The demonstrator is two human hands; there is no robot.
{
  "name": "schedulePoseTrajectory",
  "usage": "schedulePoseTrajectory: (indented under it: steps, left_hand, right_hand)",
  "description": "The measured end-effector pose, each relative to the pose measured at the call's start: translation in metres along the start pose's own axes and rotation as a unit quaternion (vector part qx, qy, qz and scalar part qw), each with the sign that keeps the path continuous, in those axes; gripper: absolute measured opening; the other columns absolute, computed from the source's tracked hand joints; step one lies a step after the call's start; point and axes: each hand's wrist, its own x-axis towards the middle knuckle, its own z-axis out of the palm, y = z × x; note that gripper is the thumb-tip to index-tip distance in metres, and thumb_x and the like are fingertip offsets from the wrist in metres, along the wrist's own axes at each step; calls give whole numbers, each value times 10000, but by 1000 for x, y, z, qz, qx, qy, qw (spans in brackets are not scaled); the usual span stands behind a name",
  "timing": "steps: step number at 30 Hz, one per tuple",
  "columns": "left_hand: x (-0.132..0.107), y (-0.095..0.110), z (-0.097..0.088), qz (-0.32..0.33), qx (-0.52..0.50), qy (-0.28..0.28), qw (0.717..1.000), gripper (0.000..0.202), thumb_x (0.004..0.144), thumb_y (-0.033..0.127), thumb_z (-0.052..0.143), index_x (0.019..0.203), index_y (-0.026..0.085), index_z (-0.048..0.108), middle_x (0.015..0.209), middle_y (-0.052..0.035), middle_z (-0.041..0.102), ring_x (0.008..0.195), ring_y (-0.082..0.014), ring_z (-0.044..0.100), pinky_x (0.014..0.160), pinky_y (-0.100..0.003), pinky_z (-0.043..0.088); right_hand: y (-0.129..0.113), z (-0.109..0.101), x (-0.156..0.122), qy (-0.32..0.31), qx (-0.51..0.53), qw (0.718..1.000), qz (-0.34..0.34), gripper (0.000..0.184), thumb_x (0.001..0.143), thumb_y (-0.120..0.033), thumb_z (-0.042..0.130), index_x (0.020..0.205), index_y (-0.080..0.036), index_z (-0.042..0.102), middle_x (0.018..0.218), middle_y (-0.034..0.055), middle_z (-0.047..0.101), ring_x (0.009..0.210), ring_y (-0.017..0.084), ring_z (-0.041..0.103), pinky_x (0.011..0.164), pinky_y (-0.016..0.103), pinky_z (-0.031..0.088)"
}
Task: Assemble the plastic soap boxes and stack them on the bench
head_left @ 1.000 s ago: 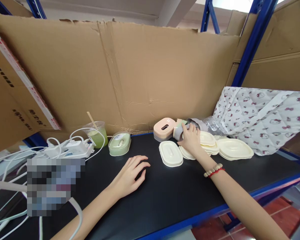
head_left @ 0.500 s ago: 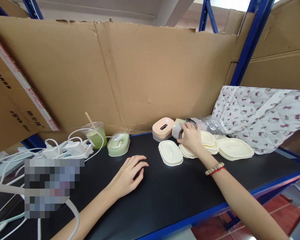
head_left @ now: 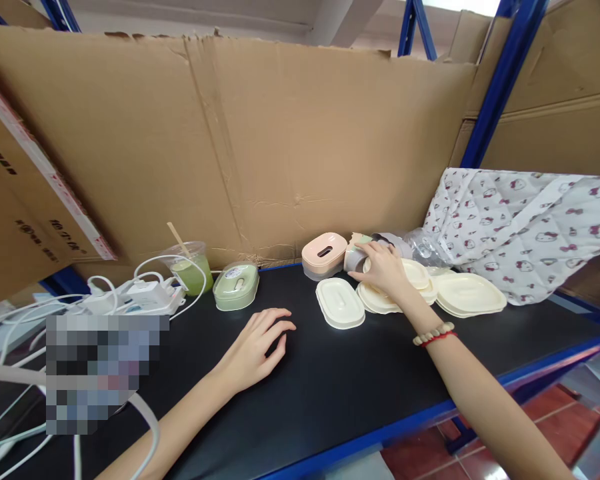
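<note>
My right hand reaches to the back of the black shelf and its fingers curl over a stack of grey and green oval box bases lying on their side. A bead bracelet sits on that wrist. Under the hand lie cream oval lids, and one single cream lid lies just left of it. A pink oval box stands beside the stack. My left hand rests palm down on the black shelf surface, fingers loosely spread, holding nothing. A green oval box stands beyond it.
A cup of green drink with a stick and a white power strip with tangled cables sit at the left. Cardboard sheets wall the back. A patterned white cloth lies at the right. Blue rack posts frame the shelf.
My right hand's fingers have shifted slightly over the grey stack. My left hand has stayed put.
</note>
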Motion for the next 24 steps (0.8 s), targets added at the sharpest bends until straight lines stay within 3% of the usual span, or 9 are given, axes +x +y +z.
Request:
schedulePoseTrajectory:
  steps: [4, 9, 14, 19, 24]
  left_hand:
    - [2, 2, -2, 0, 4, 1, 1000, 199, 863, 134, 371, 927, 186, 553, 1005, -80, 630, 917, -171, 601, 765, -299, 465]
    - [1, 2, -2, -9, -3, -8, 1000, 220, 866, 140, 356, 926, 185, 562, 1008, -82, 631, 918, -174, 600, 763, -304, 469]
    - [2, 2, -2, -30, -13, -25, 999, 228, 864, 156, 353, 923, 195, 569, 1023, -82, 630, 932, -181, 598, 787, -317, 469]
    - [2, 2, -2, -20, -10, -14, 1000, 220, 859, 143, 359, 913, 187, 568, 1010, -86, 633, 919, -181, 603, 768, -311, 470]
    - [2, 2, -3, -20, -8, -15, 1000, 222, 861, 140, 357, 904, 185, 570, 1004, -87, 633, 915, -181, 603, 766, -309, 464]
  right_hand:
    - [-12, 2, 0, -22, -38, 998, 34, 711, 667, -471, 655, 1275, -147, 478, 1294, 182, 504, 1201, 350, 424, 987, 486, 252]
    - [-20, 7, 2, -24, -74, 990, 117, 847, 713, -594, 545, 1328, -34, 385, 1363, 277, 386, 1253, 416, 328, 981, 508, 215]
    - [-20, 7, 2, -54, -98, 980, 162, 786, 671, -543, 613, 1282, -80, 435, 1260, 287, 466, 1096, 424, 485, 909, 505, 272]
    - [-19, 2, 0, -33, -70, 987, 139, 651, 646, -487, 634, 1171, -117, 526, 1076, 205, 562, 980, 343, 546, 886, 463, 313]
    - [-16, 3, -1, 7, -44, 993, 110, 582, 623, -468, 648, 1088, -130, 553, 1031, 161, 549, 946, 306, 538, 878, 446, 321]
